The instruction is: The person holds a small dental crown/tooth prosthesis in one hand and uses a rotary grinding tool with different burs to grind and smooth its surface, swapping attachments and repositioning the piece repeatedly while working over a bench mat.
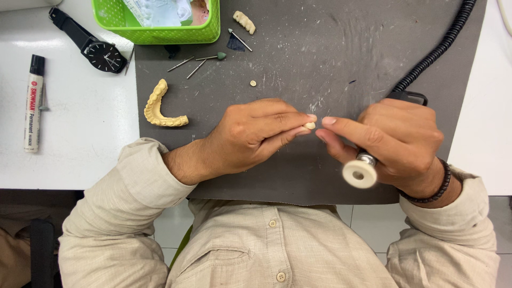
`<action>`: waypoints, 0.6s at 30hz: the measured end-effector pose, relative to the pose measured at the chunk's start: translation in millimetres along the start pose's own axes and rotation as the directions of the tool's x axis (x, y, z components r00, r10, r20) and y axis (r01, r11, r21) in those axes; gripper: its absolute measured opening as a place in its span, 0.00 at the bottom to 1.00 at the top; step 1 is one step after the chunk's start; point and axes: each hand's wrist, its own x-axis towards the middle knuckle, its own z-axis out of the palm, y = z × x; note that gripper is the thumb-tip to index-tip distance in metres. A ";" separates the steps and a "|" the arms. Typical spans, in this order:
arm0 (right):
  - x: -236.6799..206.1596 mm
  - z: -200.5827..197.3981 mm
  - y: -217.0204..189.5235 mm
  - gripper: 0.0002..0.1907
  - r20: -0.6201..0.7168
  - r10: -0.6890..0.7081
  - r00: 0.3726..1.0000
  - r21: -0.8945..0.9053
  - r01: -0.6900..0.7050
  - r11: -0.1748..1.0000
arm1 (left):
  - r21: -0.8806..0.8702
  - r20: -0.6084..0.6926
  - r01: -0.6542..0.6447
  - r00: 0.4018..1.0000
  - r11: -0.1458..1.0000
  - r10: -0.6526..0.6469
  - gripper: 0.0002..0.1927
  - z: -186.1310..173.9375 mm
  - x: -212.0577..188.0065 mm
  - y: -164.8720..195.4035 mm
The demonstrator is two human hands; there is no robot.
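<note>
Over the grey mat, left hand pinches a small tooth piece while right hand grips a polishing handpiece (wheel turned away), judged mid-inspection between polishing passes.

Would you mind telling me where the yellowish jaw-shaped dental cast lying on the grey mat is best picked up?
Probably pinch the dental cast at the bend of its arch, coming from above. It lies flat on the grey mat, curving from upper left to lower right, with bare mat around it, so fingers could close across the ridge there.

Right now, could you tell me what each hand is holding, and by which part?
The left hand pinches a small cream piece at its fingertips; the right hand grips the rotary handpiece around its body.
</note>
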 end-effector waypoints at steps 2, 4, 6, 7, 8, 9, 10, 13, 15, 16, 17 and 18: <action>-0.5 3.7 1.5 0.12 0.025 -0.023 0.999 0.033 0.022 0.999 | 0.002 0.008 0.005 1.000 1.000 -0.005 0.12 1.7 0.6 1.1; -1.8 6.4 2.0 0.11 0.032 -0.020 0.999 0.054 0.018 0.998 | -0.012 0.015 0.002 1.000 1.000 -0.002 0.11 1.0 0.6 1.7; -3.2 8.1 1.9 0.11 0.020 0.005 1.000 0.059 -0.006 0.998 | -0.027 0.013 -0.012 1.000 1.000 0.012 0.11 0.6 1.1 2.2; -3.9 8.6 1.6 0.10 0.024 0.014 1.000 0.079 -0.016 0.997 | -0.036 0.009 -0.021 1.000 0.999 0.022 0.11 0.9 1.1 3.0; -4.7 9.3 1.0 0.09 0.029 0.024 0.999 0.098 -0.027 0.995 | -0.047 0.006 -0.031 0.999 0.998 0.031 0.11 0.9 0.9 3.7; -5.2 9.6 0.7 0.08 0.033 0.034 0.999 0.115 -0.037 0.993 | -0.045 0.004 -0.040 0.999 0.998 0.040 0.11 1.6 1.4 4.3; -5.7 10.1 0.3 0.07 0.025 0.037 0.999 0.120 -0.040 0.992 | -0.042 0.004 -0.047 0.999 0.998 0.047 0.11 2.1 1.7 4.9; -6.9 11.9 -1.4 0.06 0.005 0.048 0.999 0.146 -0.049 0.988 | -0.031 -0.050 -0.118 0.992 0.993 0.117 0.12 1.2 0.6 8.4; -7.2 12.2 -2.2 0.06 -0.015 0.049 0.999 0.168 -0.045 0.985 | -0.022 -0.070 -0.175 0.982 0.984 0.173 0.14 -0.8 0.7 8.7; -7.5 12.3 -2.9 0.06 -0.018 0.045 0.999 0.173 -0.041 0.984 | -0.023 -0.063 -0.191 0.980 0.981 0.189 0.14 -1.7 0.0 9.0; -7.5 12.5 -3.6 0.06 -0.022 0.039 0.999 0.179 -0.035 0.983 | -0.023 -0.055 -0.208 0.977 0.978 0.207 0.15 -2.2 -0.1 8.9; -7.4 12.3 -4.1 0.06 -0.026 0.032 0.999 0.183 -0.027 0.983 | -0.025 -0.049 -0.224 0.974 0.974 0.223 0.15 -1.9 0.3 8.1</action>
